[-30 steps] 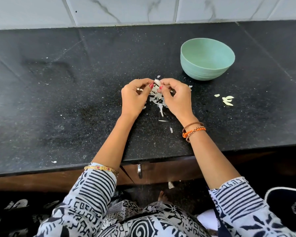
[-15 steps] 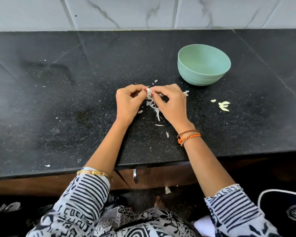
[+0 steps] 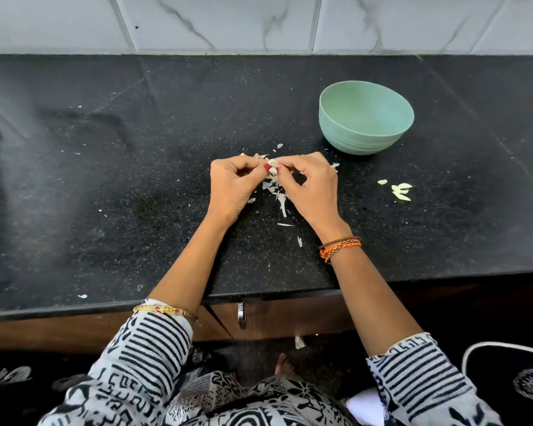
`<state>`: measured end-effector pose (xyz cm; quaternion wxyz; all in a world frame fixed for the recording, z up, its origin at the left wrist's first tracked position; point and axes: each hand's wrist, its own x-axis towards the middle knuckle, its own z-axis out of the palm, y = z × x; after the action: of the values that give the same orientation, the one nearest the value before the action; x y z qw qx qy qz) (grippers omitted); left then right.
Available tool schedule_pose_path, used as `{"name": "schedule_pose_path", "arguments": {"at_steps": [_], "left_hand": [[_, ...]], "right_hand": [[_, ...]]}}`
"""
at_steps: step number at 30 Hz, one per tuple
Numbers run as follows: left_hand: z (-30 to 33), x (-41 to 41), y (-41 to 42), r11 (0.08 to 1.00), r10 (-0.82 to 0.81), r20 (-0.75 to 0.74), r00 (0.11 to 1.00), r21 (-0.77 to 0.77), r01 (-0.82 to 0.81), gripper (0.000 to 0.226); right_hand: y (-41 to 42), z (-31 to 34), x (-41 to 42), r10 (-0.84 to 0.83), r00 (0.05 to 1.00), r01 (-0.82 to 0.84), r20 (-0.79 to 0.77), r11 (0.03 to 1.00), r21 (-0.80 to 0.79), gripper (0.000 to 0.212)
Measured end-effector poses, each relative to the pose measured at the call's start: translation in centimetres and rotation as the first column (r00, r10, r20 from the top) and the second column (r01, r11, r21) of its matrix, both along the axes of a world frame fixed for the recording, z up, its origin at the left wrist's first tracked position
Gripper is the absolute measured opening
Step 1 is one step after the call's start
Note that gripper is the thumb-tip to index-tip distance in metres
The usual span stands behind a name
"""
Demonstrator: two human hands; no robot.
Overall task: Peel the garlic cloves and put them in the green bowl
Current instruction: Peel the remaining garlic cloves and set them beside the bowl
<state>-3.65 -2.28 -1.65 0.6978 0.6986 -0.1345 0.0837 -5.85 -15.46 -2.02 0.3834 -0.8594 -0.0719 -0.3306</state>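
Observation:
My left hand [image 3: 233, 184] and my right hand [image 3: 313, 187] meet over the middle of the black counter [image 3: 136, 179]. Both pinch one small white garlic cloves piece, a single garlic clove [image 3: 272, 163], between thumbs and fingertips. Torn white skins [image 3: 277, 193] lie on the counter right under the hands. The green bowl [image 3: 365, 116] stands upright to the right and behind the hands; I see nothing inside it. A few pale garlic cloves [image 3: 400, 191] lie loose on the counter right of my right hand.
A white tiled wall [image 3: 259, 23] runs along the back of the counter. The counter's front edge [image 3: 259, 298] is near my forearms, with a wooden drawer and metal handle [image 3: 241, 315] below. Small skin flecks are scattered to the left.
The camera has tilted, so hands and bowl sit lower in view. Both hands still hold the clove together, with only small finger movements.

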Motion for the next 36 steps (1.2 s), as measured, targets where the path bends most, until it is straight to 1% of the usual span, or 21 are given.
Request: {"name": "schedule_pose_path", "arguments": {"at_steps": [3,7,11,13,15,17,20,22,25,28,30,32,34,36], "left_hand": [[-0.1,0.2,0.2,1.000,-0.002,-0.047,0.999,-0.014,0.001,0.006],[-0.1,0.3,0.2,1.000,-0.017,-0.110,0.994,-0.015,0.015,0.012],[0.2,0.2,0.0,0.998,-0.030,-0.105,0.994,-0.051,0.025,0.014],[0.3,0.1,-0.1,0.998,-0.037,-0.092,0.995,-0.061,0.031,0.013],[0.4,0.0,-0.3,0.997,-0.049,-0.084,0.995,-0.069,0.043,0.015],[0.5,0.0,-0.4,0.997,-0.054,-0.061,0.997,-0.065,0.050,0.013],[0.5,0.0,-0.5,0.997,-0.044,-0.031,0.999,-0.059,0.042,0.007],[0.4,0.1,-0.6,0.998,-0.030,-0.028,0.999,-0.059,0.028,0.013],[0.3,0.1,-0.6,0.998,-0.016,-0.031,0.999,-0.069,0.014,0.014],[0.4,0.0,-0.7,0.998,-0.022,-0.047,0.999,-0.056,0.019,0.005],[0.3,0.0,-0.8,1.000,-0.007,-0.052,0.999,-0.021,0.006,0.012],[0.2,0.0,-0.9,1.000,0.004,-0.044,0.999,0.008,-0.004,0.016],[0.1,0.0,-0.9,1.000,0.015,-0.036,0.999,0.023,-0.015,0.017],[0.0,0.0,-0.9,0.999,0.034,-0.040,0.999,0.028,-0.033,0.016]], "right_hand": [[0.1,-0.1,0.1,0.017,1.000,-0.017,0.006,0.999,-0.029,0.014],[0.0,-0.1,0.1,0.054,0.998,-0.053,0.024,0.998,-0.038,0.012],[0.1,-0.2,0.1,0.081,0.997,-0.081,0.019,0.996,-0.027,0.013],[0.1,-0.1,0.0,0.093,0.995,-0.093,-0.018,0.995,0.028,0.014],[-0.1,0.0,-0.2,0.107,0.989,-0.095,-0.100,0.988,0.120,0.015],[-0.3,0.4,-0.1,0.164,0.969,-0.120,-0.183,0.966,0.230,0.016],[-0.4,1.2,-0.2,0.295,0.924,-0.165,-0.243,0.881,0.443,0.019],[-0.4,1.4,-0.1,0.336,0.905,-0.155,-0.260,0.831,0.534,0.019],[-0.3,1.4,-0.2,0.375,0.891,-0.153,-0.254,0.778,0.610,0.019],[-0.2,1.8,-0.5,0.396,0.886,-0.145,-0.241,0.730,0.668,0.018],[-0.2,2.1,-0.6,0.393,0.883,-0.110,-0.256,0.704,0.702,0.017],[-0.3,2.1,-0.4,0.382,0.878,-0.063,-0.287,0.687,0.724,0.019],[-0.4,2.0,-0.3,0.378,0.874,-0.029,-0.307,0.670,0.741,0.017],[-0.2,1.9,-0.2,0.366,0.873,-0.020,-0.323,0.688,0.726,0.014]]}}
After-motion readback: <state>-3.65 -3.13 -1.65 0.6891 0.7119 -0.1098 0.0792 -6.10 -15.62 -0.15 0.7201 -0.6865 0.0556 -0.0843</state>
